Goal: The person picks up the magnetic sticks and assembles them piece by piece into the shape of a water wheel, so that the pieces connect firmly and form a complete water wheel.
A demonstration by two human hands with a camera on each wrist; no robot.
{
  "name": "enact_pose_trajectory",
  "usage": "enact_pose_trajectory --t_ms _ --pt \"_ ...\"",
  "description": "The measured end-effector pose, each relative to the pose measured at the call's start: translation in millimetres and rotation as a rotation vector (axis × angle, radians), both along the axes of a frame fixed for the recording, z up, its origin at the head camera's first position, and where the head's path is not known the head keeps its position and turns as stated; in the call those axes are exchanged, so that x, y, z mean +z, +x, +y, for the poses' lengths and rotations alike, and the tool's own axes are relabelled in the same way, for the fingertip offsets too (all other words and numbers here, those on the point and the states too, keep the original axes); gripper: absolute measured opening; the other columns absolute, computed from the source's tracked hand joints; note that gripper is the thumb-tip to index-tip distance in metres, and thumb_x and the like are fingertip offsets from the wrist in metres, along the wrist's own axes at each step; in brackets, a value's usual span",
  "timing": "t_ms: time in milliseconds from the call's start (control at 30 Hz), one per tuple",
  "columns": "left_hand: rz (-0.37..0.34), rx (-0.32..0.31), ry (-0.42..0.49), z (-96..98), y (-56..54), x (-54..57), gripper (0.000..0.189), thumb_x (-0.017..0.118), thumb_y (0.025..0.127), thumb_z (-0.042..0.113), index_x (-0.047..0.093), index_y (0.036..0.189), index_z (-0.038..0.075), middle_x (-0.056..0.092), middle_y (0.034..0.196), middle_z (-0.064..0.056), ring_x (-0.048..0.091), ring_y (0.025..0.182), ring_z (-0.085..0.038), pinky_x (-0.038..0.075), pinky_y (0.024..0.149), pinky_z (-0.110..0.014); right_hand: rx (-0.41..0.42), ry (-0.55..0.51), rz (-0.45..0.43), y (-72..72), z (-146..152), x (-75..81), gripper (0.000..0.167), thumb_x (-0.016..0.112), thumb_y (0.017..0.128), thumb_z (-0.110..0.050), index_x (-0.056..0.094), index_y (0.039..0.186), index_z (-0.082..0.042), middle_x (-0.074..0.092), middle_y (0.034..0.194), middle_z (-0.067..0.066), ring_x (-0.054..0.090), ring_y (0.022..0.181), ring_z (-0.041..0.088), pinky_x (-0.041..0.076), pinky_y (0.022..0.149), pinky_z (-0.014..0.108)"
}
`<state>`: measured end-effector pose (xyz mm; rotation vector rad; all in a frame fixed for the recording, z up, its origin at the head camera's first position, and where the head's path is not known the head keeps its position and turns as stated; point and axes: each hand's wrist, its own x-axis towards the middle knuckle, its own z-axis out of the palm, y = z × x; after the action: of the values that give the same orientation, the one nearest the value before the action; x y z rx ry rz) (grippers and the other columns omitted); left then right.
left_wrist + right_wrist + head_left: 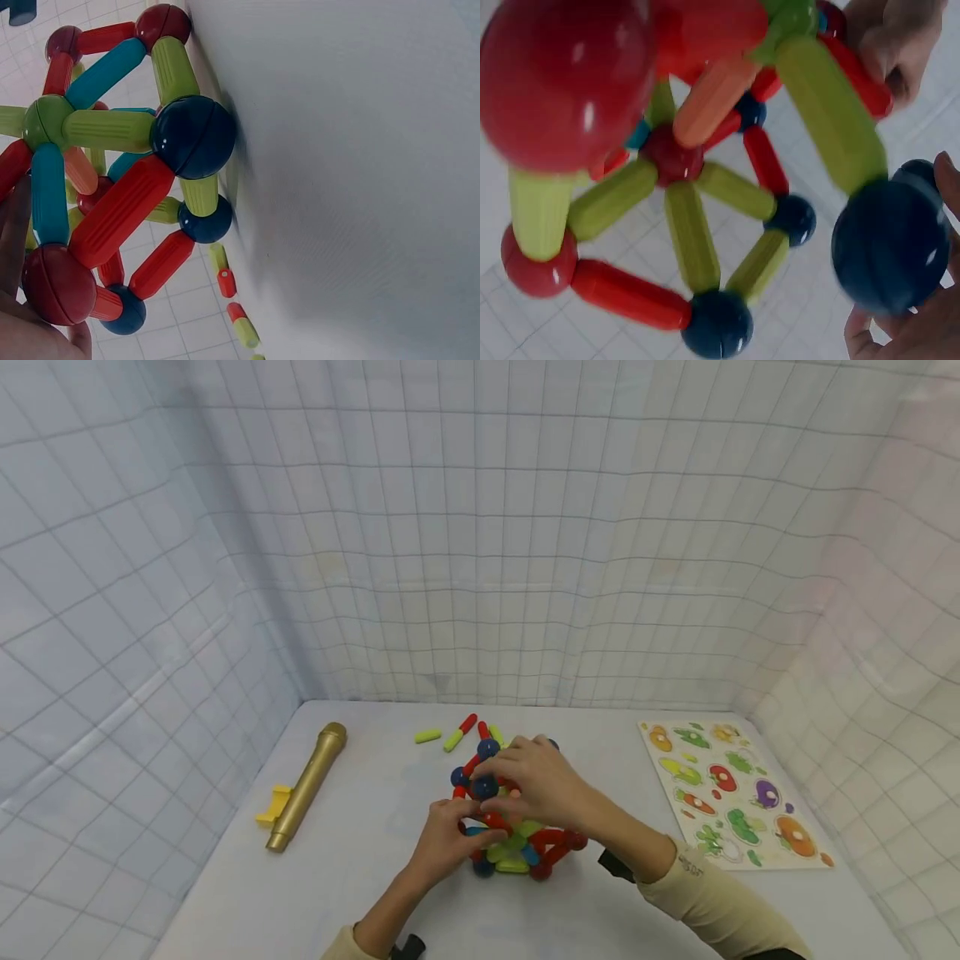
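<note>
A magnetic rod-and-ball structure [120, 214] of red, blue and green pieces stands on the table in front of me. My left hand [450, 839] grips its near left side, with fingers curled by a red rod [859, 79] in the right wrist view. In the left wrist view, a red ball [58, 285] partly covers that hand. My right hand [547, 781] reaches over the top and holds a dark blue ball [485, 787] between thumb and fingers. That ball is partly hidden behind a larger-looking blue ball [891, 246] in the right wrist view.
Loose green and red rods [459, 733] lie behind the structure. A gold microphone [307, 789] rests at the left beside a small yellow piece [273, 806]. On the right lies a vegetable puzzle board [708, 814]. Gridded cloth walls [480, 610] surround the white table [360, 827].
</note>
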<state>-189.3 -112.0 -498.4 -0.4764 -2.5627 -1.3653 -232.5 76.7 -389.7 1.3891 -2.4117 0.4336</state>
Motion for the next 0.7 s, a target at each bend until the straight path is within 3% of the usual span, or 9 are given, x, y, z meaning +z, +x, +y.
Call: enact_pose_trajectory --t_ms 133,267,500,700 --pt "0.025 0.051 -0.011 -0.5 1.2 -2.9 0.033 0.082 0.077 0.027 0.072 0.106 0.015 0.071 0.082 0.008 0.052 0.069 -0.002 0.039 0.087 -0.041 0.030 0.130 -0.013 13.2 -10 -12.8 0.037 0.074 0.083 -0.045 0.068 0.116 -0.029 0.072 0.108 -0.011 0.057 0.097 0.011 0.043 0.084 0.032" --pt "0.000 0.067 -0.008 -1.5 2.0 -4.3 0.029 0.082 0.078 0.023 0.072 0.103 0.014 0.068 0.076 0.009 0.051 0.068 -0.002 0.037 0.086 -0.039 0.002 0.172 -0.020 17.3 -11 -19.8 0.038 0.074 0.083 -0.046 0.067 0.116 -0.029 0.072 0.110 -0.011 0.057 0.099 0.011 0.041 0.084 0.032" --pt "-0.050 0.064 0.002 -3.3 0.0 -2.6 0.023 0.082 0.077 0.027 0.072 0.094 0.016 0.064 0.072 0.011 0.050 0.068 -0.005 0.032 0.082 -0.037 -0.027 0.117 0.011 18.4 -1 -22.6 0.042 0.074 0.083 -0.046 0.064 0.121 -0.030 0.071 0.112 -0.010 0.059 0.103 0.013 0.043 0.086 0.035" --pt "-0.099 0.033 -0.001 -3.3 0.0 -0.8 0.029 0.080 0.076 0.043 0.073 0.095 0.023 0.061 0.072 0.014 0.049 0.068 -0.006 0.030 0.078 -0.036 -0.194 -0.045 -0.033 24.3 43 -27.5 0.038 0.079 0.079 -0.041 0.068 0.113 -0.029 0.068 0.105 -0.011 0.056 0.094 0.009 0.043 0.079 0.032"
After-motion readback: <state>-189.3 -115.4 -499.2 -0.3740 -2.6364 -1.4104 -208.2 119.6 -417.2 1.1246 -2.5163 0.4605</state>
